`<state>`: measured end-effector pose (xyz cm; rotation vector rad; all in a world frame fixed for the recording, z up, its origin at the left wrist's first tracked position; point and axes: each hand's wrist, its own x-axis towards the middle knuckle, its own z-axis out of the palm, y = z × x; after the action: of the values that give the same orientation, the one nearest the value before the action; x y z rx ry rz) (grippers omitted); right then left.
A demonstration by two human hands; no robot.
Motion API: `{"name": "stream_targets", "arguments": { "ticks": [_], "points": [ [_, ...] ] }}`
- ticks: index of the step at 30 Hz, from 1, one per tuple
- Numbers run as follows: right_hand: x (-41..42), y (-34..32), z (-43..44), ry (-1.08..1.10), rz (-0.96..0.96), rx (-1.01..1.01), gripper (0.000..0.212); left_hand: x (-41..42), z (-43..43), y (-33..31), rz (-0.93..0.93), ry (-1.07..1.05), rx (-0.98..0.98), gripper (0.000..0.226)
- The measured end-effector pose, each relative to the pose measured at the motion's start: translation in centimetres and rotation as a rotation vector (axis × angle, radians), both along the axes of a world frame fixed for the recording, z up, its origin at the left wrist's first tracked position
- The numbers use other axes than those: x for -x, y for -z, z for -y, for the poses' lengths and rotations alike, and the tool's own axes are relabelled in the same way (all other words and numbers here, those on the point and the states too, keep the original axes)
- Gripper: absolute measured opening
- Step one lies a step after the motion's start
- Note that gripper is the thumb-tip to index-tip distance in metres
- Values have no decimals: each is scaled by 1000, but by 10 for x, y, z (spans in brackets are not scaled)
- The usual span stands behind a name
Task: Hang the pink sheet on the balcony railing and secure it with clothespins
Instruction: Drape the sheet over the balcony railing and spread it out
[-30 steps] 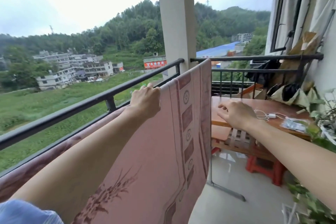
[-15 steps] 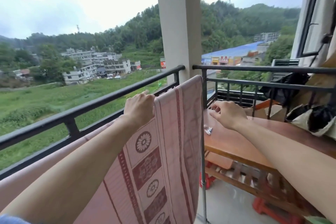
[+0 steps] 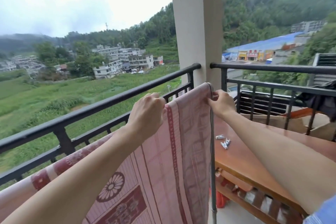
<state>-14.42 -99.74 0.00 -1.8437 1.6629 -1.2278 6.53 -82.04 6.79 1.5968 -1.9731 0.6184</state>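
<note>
Here, the top fold of the pink sheet (image 3: 163, 151) is gripped by the curled fingers of the left hand (image 3: 147, 112), while its far end corner is pinched between thumb and fingertips of the right hand (image 3: 221, 102). The sheet is draped over a grey drying rack (image 3: 212, 151) just inside the black balcony railing (image 3: 91, 109), not over the railing itself. A few clothespins (image 3: 224, 142) are seen near the left edge of the wooden table (image 3: 254, 162), apart from both hands.
</note>
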Motion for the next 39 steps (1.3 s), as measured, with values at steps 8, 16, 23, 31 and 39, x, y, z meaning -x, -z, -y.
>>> {"name": "stream_targets", "arguments": {
  "ticks": [8,16,23,31,39],
  "points": [
    [23,8,17,-144,109,91,8,13,-1,8,30,-96,-34,17],
    [108,42,-2,-166,-61,118,9,65,-3,34,178,-109,-69,16],
    [108,69,-6,-152,-140,-33,14,77,-5,50,232,-111,-94,9],
    [80,42,17,-253,-115,-18,44,76,50,19,220,-374,-168,42],
    [53,21,48,-436,102,44,51,76,132,-6,78,-254,-481,28]
  ]
}}
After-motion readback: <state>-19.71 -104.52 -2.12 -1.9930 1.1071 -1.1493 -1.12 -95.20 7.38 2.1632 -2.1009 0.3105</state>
